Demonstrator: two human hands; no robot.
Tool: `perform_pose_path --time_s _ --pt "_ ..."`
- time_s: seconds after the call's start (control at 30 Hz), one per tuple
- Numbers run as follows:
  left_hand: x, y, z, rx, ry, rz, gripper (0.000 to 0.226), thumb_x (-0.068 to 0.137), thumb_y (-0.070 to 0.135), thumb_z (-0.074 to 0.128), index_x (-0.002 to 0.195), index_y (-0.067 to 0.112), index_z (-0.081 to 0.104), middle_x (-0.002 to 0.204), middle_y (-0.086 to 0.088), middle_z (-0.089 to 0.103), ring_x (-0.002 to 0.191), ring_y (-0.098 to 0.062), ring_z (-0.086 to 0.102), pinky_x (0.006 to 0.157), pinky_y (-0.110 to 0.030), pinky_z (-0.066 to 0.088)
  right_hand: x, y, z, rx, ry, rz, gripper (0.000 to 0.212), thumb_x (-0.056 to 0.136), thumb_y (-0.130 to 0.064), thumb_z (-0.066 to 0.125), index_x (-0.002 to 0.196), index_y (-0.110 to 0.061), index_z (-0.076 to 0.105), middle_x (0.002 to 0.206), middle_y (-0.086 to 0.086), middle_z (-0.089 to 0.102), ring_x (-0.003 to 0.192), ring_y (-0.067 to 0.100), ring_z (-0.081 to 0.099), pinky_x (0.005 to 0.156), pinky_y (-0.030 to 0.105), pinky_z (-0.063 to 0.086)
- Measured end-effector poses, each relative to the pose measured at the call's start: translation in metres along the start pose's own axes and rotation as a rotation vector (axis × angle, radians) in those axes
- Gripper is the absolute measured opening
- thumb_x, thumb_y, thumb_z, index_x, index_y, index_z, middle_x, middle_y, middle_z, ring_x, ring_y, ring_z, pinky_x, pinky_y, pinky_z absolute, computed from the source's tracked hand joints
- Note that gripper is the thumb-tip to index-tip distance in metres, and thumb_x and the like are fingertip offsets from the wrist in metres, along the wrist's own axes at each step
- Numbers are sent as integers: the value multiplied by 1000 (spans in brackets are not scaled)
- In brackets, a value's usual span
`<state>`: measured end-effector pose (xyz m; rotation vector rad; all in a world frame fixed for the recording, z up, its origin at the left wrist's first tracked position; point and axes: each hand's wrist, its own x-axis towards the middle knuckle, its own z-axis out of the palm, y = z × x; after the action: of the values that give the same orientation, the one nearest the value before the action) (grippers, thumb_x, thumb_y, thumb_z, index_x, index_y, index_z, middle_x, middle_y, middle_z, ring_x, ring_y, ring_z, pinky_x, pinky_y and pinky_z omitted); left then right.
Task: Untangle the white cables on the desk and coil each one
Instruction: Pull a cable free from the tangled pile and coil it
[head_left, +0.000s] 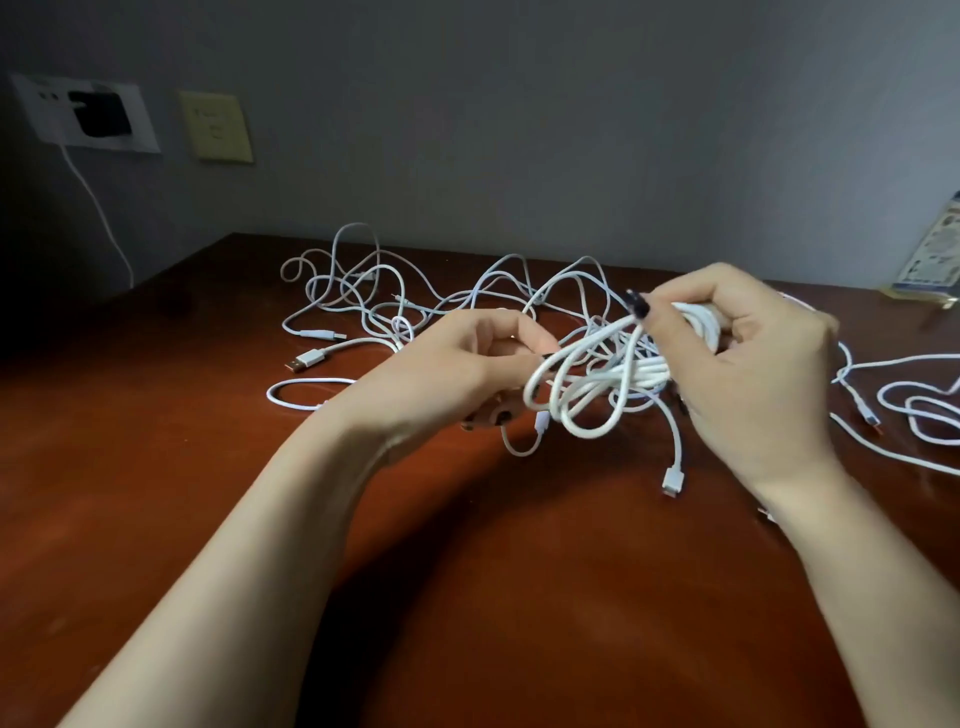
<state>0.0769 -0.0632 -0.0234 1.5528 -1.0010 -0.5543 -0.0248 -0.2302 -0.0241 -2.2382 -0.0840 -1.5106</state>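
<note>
desk: bare brown wood nearest the camera, with both forearms reaching over it. left hand: fingers curled, thumb and forefinger pinching the near edge of the loops, which are held clear of the desk between the two hands. right hand: fingers curled round a wound white bundle, fingertips pinching one strand just above the loops. a plug on a free tail hangs below the right hand, close to the desk; contact cannot be judged. the loops are uneven and cross one another, and thinner strands run from them back toward the tangle. step in hand, as judged: one cable is being gathered into a coil while partly caught in the others. the next move calls for the left hand to keep the loops together while the right hand frees the crossing strands and lays each turn flat against the bundle; pulling hard is likely to tighten a knot. the tangle lies mid-desk behind the hands, with a usb plug at its left edge. more cable lies loose at the right edge. none of the cables on the desk is coiled. far wall: an outlet with a dark charger, a beige plate beside it, and a printed packet at the far right.
</note>
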Motion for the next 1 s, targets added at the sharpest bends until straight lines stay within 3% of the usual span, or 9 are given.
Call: perform_pose_path --time_s 0.1,0.17,0.27,0.43,0.5,0.6,0.7,0.87,1.0 --pt "1 -2 2 -17 23 -10 11 88 -3 58 83 7 61 59 -1 61 48 -10 47 47 -24 31 -3 4 4 -82 151 -15 19 89 -19 63 77 -5 67 55 -2 52 53 9 45 55 27 36" --pt "2 -4 4 -67 -20 -32 13 88 -2 58 82 9 61 60 0 61 48 -10 49 46 -22 33 -4 2 3 11 206 8 15 91 -21 62 78 -14 66 57 -6 53 49 12 45 51 28 36" --pt "2 -8 11 -72 -179 -79 14 91 -1 54 86 10 61 61 5 62 49 -6 50 46 -19 35 -1 -13 1 279 229 95 16 91 -27 60 78 -34 57 56 -21 55 43 4 49 47 18 35" --pt "1 -8 21 -85 -447 -113 21 96 3 49 105 17 61 73 2 59 62 -9 48 56 -18 40 -1 -25 2 442 191 113 17 89 -28 58 75 -36 59 61 -24 58 53 -5 51 53 10 37" --pt "1 -9 20 -114 -399 -92 24 95 3 50 107 17 64 73 1 56 62 -8 48 56 -18 39 0 -25 2 501 179 137 18 88 -32 59 72 -39 63 60 -22 59 51 -4 51 51 12 38" --pt "1 -10 17 -243 -270 -65 34 93 1 51 87 27 71 67 7 59 58 -5 48 55 -19 39 3 -25 1 594 130 204 16 84 -47 63 71 -39 65 57 -18 59 45 -1 50 43 15 37" --pt "2 -9 12 -310 -194 7 23 93 -3 48 97 13 64 72 5 64 61 -6 55 58 -21 39 3 -22 0 657 3 254 24 77 -58 64 70 -36 66 55 -14 57 45 4 47 41 21 35" --pt "1 -3 1 -227 34 99 15 85 2 62 95 12 65 71 0 66 59 -8 55 53 -18 39 -1 -23 -3 549 -283 193 9 77 -37 70 71 -33 67 52 -9 58 33 5 46 34 13 34" --pt "-2 4 -3 -122 168 176 17 85 -2 62 92 13 64 69 -8 61 55 -6 51 51 -14 37 0 -16 -3 233 -294 41 11 81 -33 63 70 -31 64 57 -5 61 39 13 49 40 16 33"
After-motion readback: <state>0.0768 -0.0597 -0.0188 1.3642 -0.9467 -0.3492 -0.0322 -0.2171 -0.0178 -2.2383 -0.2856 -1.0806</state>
